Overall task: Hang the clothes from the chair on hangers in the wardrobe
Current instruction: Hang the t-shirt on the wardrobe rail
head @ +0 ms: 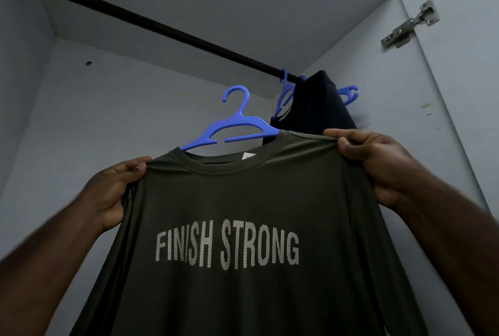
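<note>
Left hand (113, 190) pinches the left shoulder of the dark olive shirt (243, 227), thumb over the seam, fingers curled behind the cloth. Right hand (378, 165) grips the right shoulder the same way. Shirt is held up inside the wardrobe, front facing the camera, lettering "FINISH STRONG" across the chest.

Blue hanger (235, 125) sits in the neck opening, tilted; its right arm is under the cloth, its left arm tip and hook show above the collar. Hook is free, below the rail (151, 22), not on it.

Risks (judgement): hanger looks only partly seated, so the left shoulder could slip off once the hands let go. Neither hand holds the hanger directly; raising the shirt by its shoulders may let the hook swing or twist and miss the rail.

Surroundings: dark garment (318, 103) already hangs at the right end of the rail, with other blue hangers (348, 94) beside it, just behind the right hand. That end is crowded; the rail to the left is bare. Door hinge (410, 25) at upper right, well apart.
</note>
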Motion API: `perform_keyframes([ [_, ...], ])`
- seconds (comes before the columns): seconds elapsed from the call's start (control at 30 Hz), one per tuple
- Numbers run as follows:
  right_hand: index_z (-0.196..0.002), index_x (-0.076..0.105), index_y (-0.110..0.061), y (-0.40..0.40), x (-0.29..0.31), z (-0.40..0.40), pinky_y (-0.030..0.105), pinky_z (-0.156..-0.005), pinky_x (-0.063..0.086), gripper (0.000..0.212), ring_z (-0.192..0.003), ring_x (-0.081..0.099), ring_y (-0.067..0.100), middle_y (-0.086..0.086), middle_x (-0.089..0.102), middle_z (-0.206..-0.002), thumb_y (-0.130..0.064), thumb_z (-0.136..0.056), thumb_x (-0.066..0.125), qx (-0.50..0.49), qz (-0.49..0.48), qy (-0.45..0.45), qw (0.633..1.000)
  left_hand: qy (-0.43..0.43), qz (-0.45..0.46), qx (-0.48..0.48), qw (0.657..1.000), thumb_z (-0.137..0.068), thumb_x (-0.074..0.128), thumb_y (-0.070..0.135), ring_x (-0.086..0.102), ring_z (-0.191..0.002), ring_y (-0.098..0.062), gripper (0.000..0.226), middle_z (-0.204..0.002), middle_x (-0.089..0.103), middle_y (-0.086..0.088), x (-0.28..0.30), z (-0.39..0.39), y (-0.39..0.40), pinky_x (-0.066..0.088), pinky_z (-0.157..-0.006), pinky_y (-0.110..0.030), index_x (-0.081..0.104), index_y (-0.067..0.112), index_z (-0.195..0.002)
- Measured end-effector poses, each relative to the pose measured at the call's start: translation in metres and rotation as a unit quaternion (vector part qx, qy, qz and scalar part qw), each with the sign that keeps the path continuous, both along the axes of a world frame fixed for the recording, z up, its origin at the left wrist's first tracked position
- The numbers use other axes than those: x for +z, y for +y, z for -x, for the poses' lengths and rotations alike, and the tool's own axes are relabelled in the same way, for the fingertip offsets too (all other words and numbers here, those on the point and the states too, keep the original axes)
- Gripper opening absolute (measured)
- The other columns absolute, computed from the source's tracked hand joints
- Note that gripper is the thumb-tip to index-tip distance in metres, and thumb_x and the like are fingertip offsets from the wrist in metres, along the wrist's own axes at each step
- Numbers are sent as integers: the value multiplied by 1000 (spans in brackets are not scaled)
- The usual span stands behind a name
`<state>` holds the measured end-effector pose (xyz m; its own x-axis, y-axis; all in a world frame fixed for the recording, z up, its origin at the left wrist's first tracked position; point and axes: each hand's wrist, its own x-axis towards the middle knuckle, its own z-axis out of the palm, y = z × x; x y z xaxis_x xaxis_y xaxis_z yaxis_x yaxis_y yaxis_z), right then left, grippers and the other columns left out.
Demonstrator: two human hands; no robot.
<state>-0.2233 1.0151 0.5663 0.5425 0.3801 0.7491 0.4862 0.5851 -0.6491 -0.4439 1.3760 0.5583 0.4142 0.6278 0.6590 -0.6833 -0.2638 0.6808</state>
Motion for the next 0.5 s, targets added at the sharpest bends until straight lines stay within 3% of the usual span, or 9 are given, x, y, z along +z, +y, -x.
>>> perform_keyframes([
  [0.1, -111, 72, -14, 4, 14, 2, 30, -67, 61, 23, -90, 73, 22, 11, 76, -100, -10, -101, 51, -25, -19, -7, 999, -1, -48, 135, 990, -98, 61, 12, 66, -103, -21, 30, -122, 67, -15, 14, -13, -1, 57, -92, -36, 63, 11, -128],
  [0.17, -107, 72, -15, 5, 26, 6, 30, -67, 61, 22, -87, 71, 20, 8, 74, -96, -10, -101, 51, -52, -38, -9, 998, 17, -130, 289, 948, -97, 65, 19, 58, -121, -22, 41, -137, 60, -8, 23, -21, -5, 46, -104, -36, 57, 15, -137],
  [0.23, -104, 72, -16, 4, 40, 6, 32, -74, 59, 21, -92, 68, 19, 7, 72, -99, -11, -102, 52, -81, -54, -13, 995, 13, -196, 380, 904, -96, 66, 27, 53, -128, -22, 47, -142, 56, -3, 29, -30, -13, 40, -105, -33, 53, 19, -141],
  [0.33, -101, 73, -16, 5, 64, 3, 33, -87, 58, 20, -101, 66, 21, 9, 70, -107, -10, -101, 54, -113, -85, -21, 990, -25, -245, 408, 879, -95, 65, 31, 54, -126, -18, 42, -138, 59, 2, 35, -45, -29, 39, -102, -28, 57, 23, -136],
  [0.5, -95, 74, -17, 8, 111, -6, 34, -85, 59, 21, -98, 70, 23, 11, 72, -102, -8, -98, 55, -180, -118, -32, 976, -16, -287, 327, 900, -94, 64, 42, 53, -128, -15, 43, -139, 59, 2, 45, -72, -52, 44, -109, -40, 57, 30, -136],
])
